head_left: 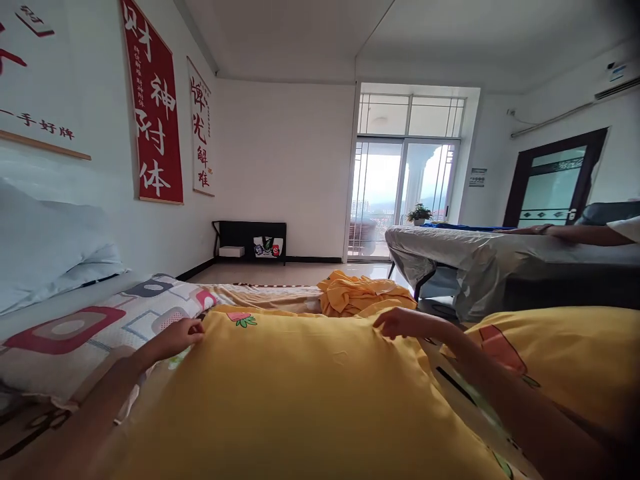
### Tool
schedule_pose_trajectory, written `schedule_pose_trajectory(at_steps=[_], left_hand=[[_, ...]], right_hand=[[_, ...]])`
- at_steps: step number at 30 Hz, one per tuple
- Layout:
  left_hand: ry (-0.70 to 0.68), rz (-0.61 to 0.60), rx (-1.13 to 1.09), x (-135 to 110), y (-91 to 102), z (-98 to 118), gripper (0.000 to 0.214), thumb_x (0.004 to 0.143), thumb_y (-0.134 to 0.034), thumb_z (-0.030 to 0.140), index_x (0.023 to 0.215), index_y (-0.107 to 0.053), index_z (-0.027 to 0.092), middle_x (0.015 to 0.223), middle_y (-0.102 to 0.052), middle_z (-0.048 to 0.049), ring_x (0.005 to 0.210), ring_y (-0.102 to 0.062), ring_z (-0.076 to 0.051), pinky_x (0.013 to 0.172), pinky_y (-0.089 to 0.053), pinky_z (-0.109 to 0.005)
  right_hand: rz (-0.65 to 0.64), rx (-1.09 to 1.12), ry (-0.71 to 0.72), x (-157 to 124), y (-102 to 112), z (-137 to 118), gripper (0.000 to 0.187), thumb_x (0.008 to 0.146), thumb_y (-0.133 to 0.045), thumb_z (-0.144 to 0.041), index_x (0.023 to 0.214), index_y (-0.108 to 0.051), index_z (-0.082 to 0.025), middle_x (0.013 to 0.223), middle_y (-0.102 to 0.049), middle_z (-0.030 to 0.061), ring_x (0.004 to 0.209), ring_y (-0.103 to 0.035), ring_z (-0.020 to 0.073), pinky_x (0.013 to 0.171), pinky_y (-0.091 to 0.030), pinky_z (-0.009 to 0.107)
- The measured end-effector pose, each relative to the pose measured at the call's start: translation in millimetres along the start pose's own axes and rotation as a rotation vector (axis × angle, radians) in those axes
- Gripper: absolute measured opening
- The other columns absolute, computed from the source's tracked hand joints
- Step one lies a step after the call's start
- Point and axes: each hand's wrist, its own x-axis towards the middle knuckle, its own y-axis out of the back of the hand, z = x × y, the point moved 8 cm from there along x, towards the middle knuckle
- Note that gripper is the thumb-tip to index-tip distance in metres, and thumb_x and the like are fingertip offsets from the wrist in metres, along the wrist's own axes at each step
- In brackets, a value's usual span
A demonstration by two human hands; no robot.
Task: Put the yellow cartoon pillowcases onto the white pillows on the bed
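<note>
A yellow pillow (295, 393) with a strawberry print lies in front of me on the bed. My left hand (181, 333) grips its far left corner, fingers curled over the edge. My right hand (400, 323) rests on the far right edge, fingers bent and pinching the fabric. A second yellow pillow (565, 360) lies to the right, partly behind my right forearm. A crumpled orange cloth (360, 293) sits just beyond the pillow.
A patterned bedsheet (100, 327) covers the bed at left, with a pale blue pillow (45, 247) against the wall. Another person's arm (570, 233) rests on a grey covered table (460, 253) at right. A glass balcony door (400, 193) is at the back.
</note>
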Motion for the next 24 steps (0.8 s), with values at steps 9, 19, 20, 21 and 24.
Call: schedule_pose_trajectory(at_steps=[9, 19, 20, 21, 24], left_hand=[[-0.338, -0.092, 0.240, 9, -107.7, 182, 0.051, 0.084, -0.035, 0.020, 0.132, -0.052, 0.017, 0.137, -0.054, -0.0101, 0.124, -0.052, -0.023, 0.105, -0.037, -0.035], [-0.006, -0.174, 0.243, 77, -134.6, 21, 0.060, 0.093, -0.018, 0.041, 0.145, -0.037, 0.018, 0.152, -0.033, -0.0048, 0.142, -0.028, -0.022, 0.115, -0.026, -0.039], [-0.017, -0.165, 0.234, 77, -135.4, 9, 0.060, 0.093, -0.017, 0.040, 0.147, -0.034, 0.021, 0.152, -0.033, -0.0018, 0.142, -0.028, -0.020, 0.115, -0.026, -0.036], [-0.038, -0.149, 0.218, 78, -136.6, -1, 0.059, 0.093, -0.017, 0.040, 0.147, -0.034, 0.023, 0.152, -0.034, 0.0005, 0.142, -0.028, -0.018, 0.115, -0.026, -0.033], [-0.085, -0.090, 0.155, 80, -141.6, -15, 0.059, 0.094, -0.017, 0.044, 0.147, -0.035, 0.025, 0.149, -0.039, 0.0011, 0.141, -0.029, -0.017, 0.114, -0.028, -0.031]], right_hand=[[-0.063, -0.312, 0.439, 28, -138, -149, 0.047, 0.094, -0.034, -0.037, 0.136, -0.050, -0.021, 0.139, -0.053, 0.0106, 0.126, -0.049, 0.0252, 0.105, -0.036, 0.045], [0.020, -0.241, 0.030, 62, -130, -5, 0.055, 0.094, -0.023, -0.033, 0.144, -0.041, -0.020, 0.151, -0.037, 0.0054, 0.140, -0.030, 0.0199, 0.114, -0.021, 0.043], [0.036, -0.232, -0.004, 61, -127, 8, 0.055, 0.093, -0.023, -0.032, 0.144, -0.041, -0.019, 0.150, -0.037, 0.0052, 0.140, -0.030, 0.0201, 0.114, -0.021, 0.043], [0.052, -0.221, -0.038, 60, -125, 21, 0.056, 0.093, -0.023, -0.031, 0.144, -0.042, -0.019, 0.150, -0.038, 0.0054, 0.140, -0.031, 0.0208, 0.114, -0.022, 0.044], [0.105, -0.176, -0.119, 58, -122, 52, 0.056, 0.091, -0.025, -0.030, 0.142, -0.044, -0.018, 0.146, -0.044, 0.0068, 0.135, -0.039, 0.0235, 0.111, -0.026, 0.047]])
